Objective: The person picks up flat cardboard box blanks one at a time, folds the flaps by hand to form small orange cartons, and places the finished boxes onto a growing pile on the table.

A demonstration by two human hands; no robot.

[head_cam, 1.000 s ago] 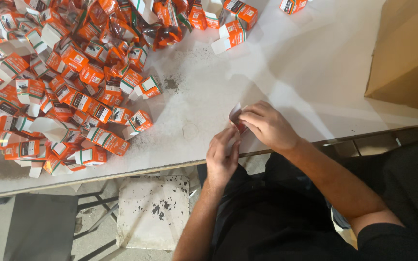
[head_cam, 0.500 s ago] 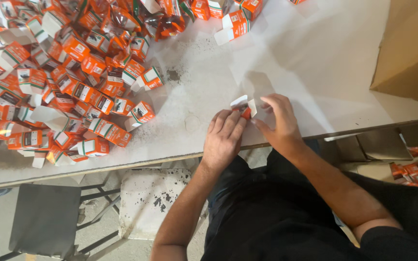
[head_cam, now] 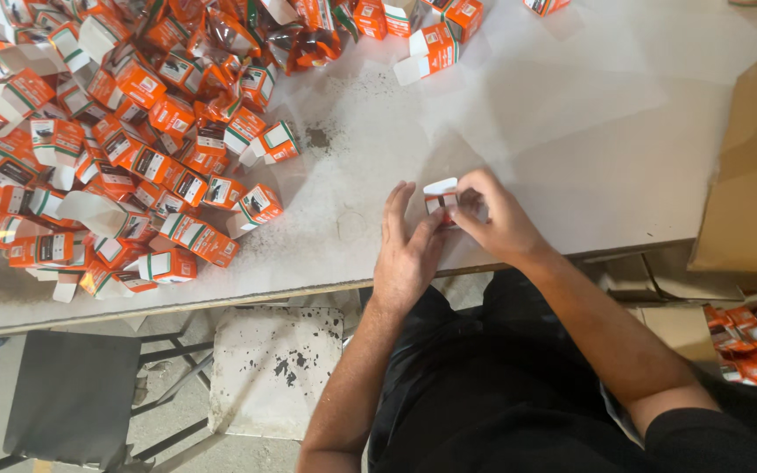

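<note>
Both of my hands meet at the near edge of a white table [head_cam: 571, 114]. Between them is one small orange-and-white carton [head_cam: 441, 198] with its white flap up. My left hand [head_cam: 406, 250] rests against the carton's left side with fingers extended. My right hand [head_cam: 497, 215] pinches the carton from the right, fingers curled over its top. A large heap of matching small orange cartons [head_cam: 133, 149] covers the table's left half, the closest one [head_cam: 256, 206] lying a hand's width left of my left hand.
A brown cardboard box [head_cam: 751, 175] stands at the table's right edge. More orange packs [head_cam: 755, 342] lie in a lower box at the right. A speckled white stool [head_cam: 273, 368] and a grey seat [head_cam: 72, 394] sit under the table.
My hands have carried the small carton from just off the table edge up onto the tabletop. The left hand's fingers have spread against it, and the view has shifted slightly.
</note>
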